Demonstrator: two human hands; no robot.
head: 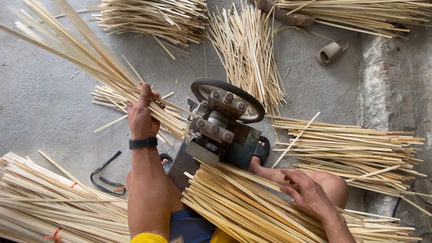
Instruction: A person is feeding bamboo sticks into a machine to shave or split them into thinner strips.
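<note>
My left hand [141,112] grips a thick bundle of pale bamboo strips [85,54] that fans out up and to the left, its near ends resting against a small metal machine [220,130] with a black-rimmed wheel [252,101]. My right hand [308,191] lies flat, fingers spread, on a second bundle of strips [243,202] that rests across my lap and reaches the machine's near side. A black watch is on my left wrist.
More strip piles lie on the concrete floor: lower left [40,198], right [351,148], top centre [247,45] and top left [153,18]. A black strap [105,177] lies by my knee. A short grey tube [329,51] sits at upper right. My sandalled foot [262,150] is beside the machine.
</note>
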